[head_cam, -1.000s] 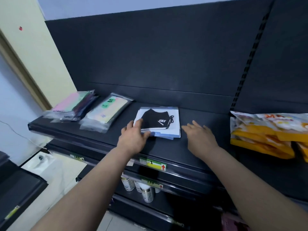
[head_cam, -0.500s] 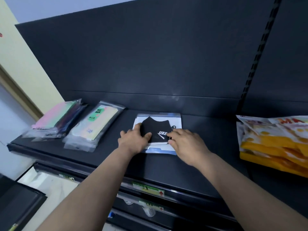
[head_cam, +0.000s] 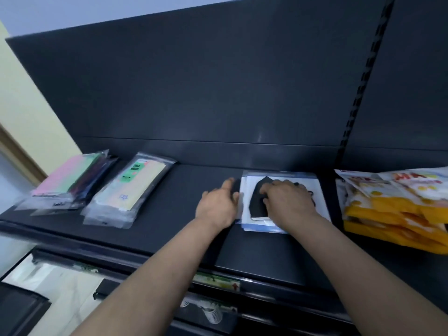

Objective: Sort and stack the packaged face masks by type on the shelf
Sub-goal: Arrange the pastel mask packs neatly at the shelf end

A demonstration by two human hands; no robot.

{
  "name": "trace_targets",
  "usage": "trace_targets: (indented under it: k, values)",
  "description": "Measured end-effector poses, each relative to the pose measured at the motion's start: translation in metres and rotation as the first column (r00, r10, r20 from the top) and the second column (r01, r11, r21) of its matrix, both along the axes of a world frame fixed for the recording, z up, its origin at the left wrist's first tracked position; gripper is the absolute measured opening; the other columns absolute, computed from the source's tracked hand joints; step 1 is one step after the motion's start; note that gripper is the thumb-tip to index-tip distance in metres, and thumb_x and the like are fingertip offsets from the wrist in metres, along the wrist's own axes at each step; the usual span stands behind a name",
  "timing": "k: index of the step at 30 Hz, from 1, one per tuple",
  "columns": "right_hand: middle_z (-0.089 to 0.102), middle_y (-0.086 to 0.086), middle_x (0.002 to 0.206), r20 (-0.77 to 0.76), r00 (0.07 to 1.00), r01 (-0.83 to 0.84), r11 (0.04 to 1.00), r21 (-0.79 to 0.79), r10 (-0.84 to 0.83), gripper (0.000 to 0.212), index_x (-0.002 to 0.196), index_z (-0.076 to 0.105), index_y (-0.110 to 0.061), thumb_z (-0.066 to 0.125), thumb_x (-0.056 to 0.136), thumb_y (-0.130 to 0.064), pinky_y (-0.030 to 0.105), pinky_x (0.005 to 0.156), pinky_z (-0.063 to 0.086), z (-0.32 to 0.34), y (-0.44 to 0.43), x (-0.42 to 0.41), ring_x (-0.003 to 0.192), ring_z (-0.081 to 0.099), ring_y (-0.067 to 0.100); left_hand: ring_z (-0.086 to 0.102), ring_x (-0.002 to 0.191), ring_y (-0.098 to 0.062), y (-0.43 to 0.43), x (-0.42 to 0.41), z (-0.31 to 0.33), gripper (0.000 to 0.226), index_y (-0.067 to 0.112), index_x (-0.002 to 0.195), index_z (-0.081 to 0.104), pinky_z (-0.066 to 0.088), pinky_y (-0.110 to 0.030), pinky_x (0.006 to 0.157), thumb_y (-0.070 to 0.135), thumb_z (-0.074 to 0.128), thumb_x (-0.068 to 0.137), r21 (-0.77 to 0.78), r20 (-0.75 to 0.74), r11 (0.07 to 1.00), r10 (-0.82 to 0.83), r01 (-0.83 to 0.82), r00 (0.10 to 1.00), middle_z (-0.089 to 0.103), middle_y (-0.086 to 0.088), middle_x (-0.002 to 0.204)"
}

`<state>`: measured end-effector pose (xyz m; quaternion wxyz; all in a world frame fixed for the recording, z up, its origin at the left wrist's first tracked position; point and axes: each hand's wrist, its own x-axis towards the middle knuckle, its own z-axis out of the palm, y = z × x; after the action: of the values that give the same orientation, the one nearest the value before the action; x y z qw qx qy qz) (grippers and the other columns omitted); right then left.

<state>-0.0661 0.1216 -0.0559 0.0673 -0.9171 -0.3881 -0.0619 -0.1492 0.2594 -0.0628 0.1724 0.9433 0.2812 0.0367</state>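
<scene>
Head view: over the last second the right hand [head_cam: 287,204] has come from the bare shelf [head_cam: 169,229] onto the black mask stack [head_cam: 257,202], and the left hand [head_cam: 218,207] has slid off it to its left edge. The person appears to be squaring this pile. The right fingers lie flat and spread, pressing the top packet; the left fingers are loosely open, gripping nothing. The stack sits at centre right: clear sleeves, white card, black mask. The pastel mask packs [head_cam: 131,190] and the multicolour mask packs [head_cam: 72,180] lie at left.
</scene>
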Motion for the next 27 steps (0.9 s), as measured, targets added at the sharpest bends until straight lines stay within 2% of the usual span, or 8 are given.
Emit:
trace_targets:
  k: [5,8,11,14,17,21,24,27]
  values:
    - [0.059,-0.001,0.121,-0.126,0.968,-0.2,0.971,0.131,0.216,0.029,0.122,0.056,-0.024,0.043,0.097,-0.022,0.036,0.092,0.043,0.002,0.062,-0.04,0.114,0.052,0.022,0.048,0.121,-0.038,0.083,-0.052,0.01,0.044,0.017,0.142,0.039,0.035,-0.037,0.101,0.031,0.038,0.1,0.118,0.079,0.986,0.105,-0.114,0.991,0.059,-0.017,0.13]
    - [0.059,0.0,0.121,-0.211,0.94,-0.232,0.955,0.182,0.269,0.031,0.126,0.054,-0.023,0.046,0.096,-0.023,0.036,0.091,0.045,-0.003,0.105,-0.068,0.113,0.054,0.023,0.047,0.118,-0.036,0.138,-0.081,0.01,0.037,0.02,0.131,0.052,0.042,-0.039,0.098,0.029,0.043,0.097,0.179,0.135,0.968,0.153,-0.176,0.979,0.062,-0.009,0.127]
    - [0.055,0.002,0.129,-0.275,0.914,-0.258,0.951,0.171,0.298,0.037,0.134,0.047,-0.022,0.045,0.097,-0.023,0.039,0.095,0.044,-0.009,0.151,-0.092,0.118,0.05,0.024,0.046,0.125,-0.032,0.193,-0.104,0.01,0.041,0.015,0.133,0.051,0.037,-0.039,0.105,0.028,0.045,0.095,0.23,0.173,0.95,0.171,-0.209,0.97,0.056,-0.008,0.136]
    - [0.042,0.003,0.143,-0.296,0.902,-0.269,0.945,0.186,0.315,0.042,0.141,0.04,-0.021,0.043,0.098,-0.022,0.04,0.104,0.037,-0.007,0.196,-0.11,0.129,0.04,0.024,0.046,0.127,-0.037,0.235,-0.118,0.013,0.049,0.013,0.14,0.044,0.037,-0.043,0.106,0.03,0.048,0.095,0.073,0.135,0.968,0.229,-0.241,0.964,0.048,-0.015,0.141]
    - [0.03,0.002,0.152,-0.301,0.902,-0.258,0.946,0.194,0.308,0.045,0.144,0.036,-0.022,0.04,0.099,-0.024,0.04,0.111,0.03,-0.002,0.233,-0.125,0.138,0.029,0.025,0.042,0.131,-0.038,0.262,-0.122,0.005,0.062,0.016,0.147,0.032,0.035,-0.045,0.11,0.04,0.05,0.093,-0.028,0.034,0.979,0.202,-0.201,0.979,0.039,-0.016,0.148]
    - [0.02,0.0,0.158,-0.341,0.899,-0.233,0.959,0.16,0.275,0.047,0.148,0.026,-0.025,0.034,0.101,-0.024,0.043,0.115,0.021,-0.004,0.268,-0.133,0.145,0.016,0.021,0.04,0.135,-0.035,0.288,-0.117,-0.002,0.068,0.018,0.15,0.025,0.033,-0.04,0.112,0.05,0.046,0.094,-0.214,0.03,0.954,0.223,-0.212,0.974,0.038,-0.015,0.151]
    - [0.024,-0.001,0.157,-0.332,0.918,-0.198,0.976,0.088,0.216,0.047,0.147,0.029,-0.027,0.034,0.101,-0.025,0.042,0.112,0.026,-0.009,0.269,-0.131,0.142,0.021,0.021,0.044,0.133,-0.034,0.288,-0.114,-0.004,0.062,0.019,0.149,0.029,0.036,-0.036,0.111,0.046,0.045,0.096,-0.245,0.024,0.948,0.214,-0.202,0.977,0.044,-0.013,0.148]
    - [0.046,0.0,0.14,-0.238,0.961,-0.123,0.988,0.097,0.143,0.037,0.133,0.047,-0.024,0.038,0.097,-0.023,0.04,0.098,0.039,-0.01,0.251,-0.123,0.126,0.042,0.025,0.042,0.133,-0.036,0.268,-0.106,-0.005,0.062,0.022,0.15,0.027,0.034,-0.038,0.111,0.048,0.043,0.096,-0.248,0.008,0.957,0.157,-0.15,0.988,0.047,-0.013,0.146]
